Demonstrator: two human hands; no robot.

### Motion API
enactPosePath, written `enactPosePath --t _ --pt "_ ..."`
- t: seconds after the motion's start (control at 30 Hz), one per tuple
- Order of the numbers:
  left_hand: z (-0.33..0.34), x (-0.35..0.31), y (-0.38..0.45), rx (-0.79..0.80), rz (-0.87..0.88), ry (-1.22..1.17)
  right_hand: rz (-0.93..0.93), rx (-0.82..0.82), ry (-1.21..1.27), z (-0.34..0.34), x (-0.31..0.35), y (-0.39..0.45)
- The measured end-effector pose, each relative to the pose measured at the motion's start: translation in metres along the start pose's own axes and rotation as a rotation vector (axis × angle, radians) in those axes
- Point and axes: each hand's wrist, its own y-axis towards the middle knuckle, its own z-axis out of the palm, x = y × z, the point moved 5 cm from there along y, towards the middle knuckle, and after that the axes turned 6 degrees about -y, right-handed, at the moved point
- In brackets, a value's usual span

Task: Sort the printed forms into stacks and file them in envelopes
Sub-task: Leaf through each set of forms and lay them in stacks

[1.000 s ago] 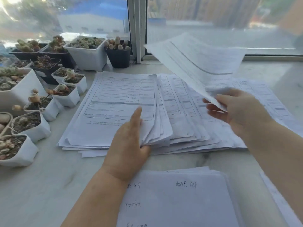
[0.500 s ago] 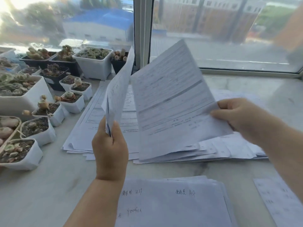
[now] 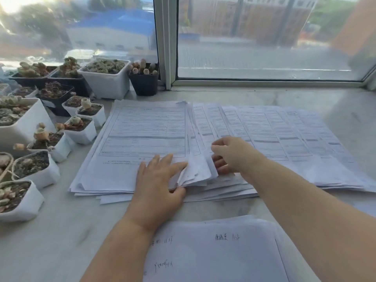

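Here your left hand (image 3: 157, 180) lay flat with fingers spread on the leftmost stack (image 3: 140, 143) at frame centre, thumb tucked under its lifted right edge. Your right hand (image 3: 230, 153), just right of it, pinched the edges of a few sheets in the fanned forms (image 3: 274, 135) across the sill (image 3: 305, 96). Envelopes (image 3: 213, 251) lay at the bottom; succulent pots (image 3: 105, 80) crowded the left.

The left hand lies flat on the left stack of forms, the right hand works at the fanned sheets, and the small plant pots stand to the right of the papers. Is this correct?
Not quite. In the head view the plant pots stand to the left of the papers, not the right. The left hand does lie flat on the left stack, and the right hand fingers the fanned sheets.
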Motion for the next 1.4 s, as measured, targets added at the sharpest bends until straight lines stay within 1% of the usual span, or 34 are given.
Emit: enactPosePath --t 0.07,0.1,0.2,0.3,0.37,0.43,0.5,0.53,0.57,0.63,0.7,0.83,0.9,0.97,1.1,1.3,1.4 --pt "0.000 0.003 0.000 0.026 -0.028 -0.071 -0.038 -0.065 -0.022 -0.020 -0.004 -0.027" --pt "-0.001 0.003 0.000 0.036 -0.036 -0.113 -0.059 -0.061 -0.026 -0.028 -0.010 -0.046" --pt "0.000 0.005 0.001 0.031 -0.040 -0.141 -0.080 0.072 0.055 -0.040 -0.041 -0.121" --pt "0.002 0.002 0.004 0.014 -0.053 -0.036 -0.016 0.193 0.065 -0.042 -0.081 -0.191" --pt "0.000 -0.002 0.007 0.093 -0.101 0.021 0.034 0.203 -0.021 -0.040 -0.108 -0.225" --pt "-0.006 -0.013 0.007 0.235 -0.148 0.110 0.080 0.154 -0.092 -0.036 -0.132 -0.253" --pt "-0.015 -0.032 0.006 0.344 -0.105 0.355 0.111 0.071 -0.114 -0.032 -0.147 -0.274" --pt "-0.019 -0.047 0.002 0.340 -0.043 0.448 0.115 0.044 -0.128 -0.028 -0.152 -0.283" --pt "-0.021 -0.064 -0.006 0.304 0.029 0.461 0.117 0.031 -0.154 -0.025 -0.157 -0.292" --pt "-0.020 -0.099 -0.040 0.216 0.136 0.289 0.113 0.010 -0.204 -0.018 -0.163 -0.308" --pt "-0.009 -0.126 -0.094 0.211 0.208 0.134 0.086 -0.016 -0.192 -0.012 -0.165 -0.323" --pt "0.019 -0.150 -0.218 0.241 0.283 0.030 0.078 -0.008 -0.140 -0.007 -0.169 -0.339" --pt "0.025 -0.154 -0.265 0.255 0.289 -0.006 0.081 0.031 -0.070 -0.003 -0.172 -0.345" --pt "0.030 -0.155 -0.298 0.301 0.282 -0.055 0.086 0.059 0.021 0.001 -0.176 -0.351" --pt "0.028 -0.148 -0.325 0.320 0.251 -0.125 0.083 0.087 0.135 0.007 -0.180 -0.367" --pt "0.026 -0.137 -0.325 0.335 0.157 -0.282 0.079 0.071 0.345 0.015 -0.185 -0.382" --pt "0.027 -0.134 -0.326 0.320 0.118 -0.324 0.086 0.050 0.381 0.019 -0.191 -0.384"
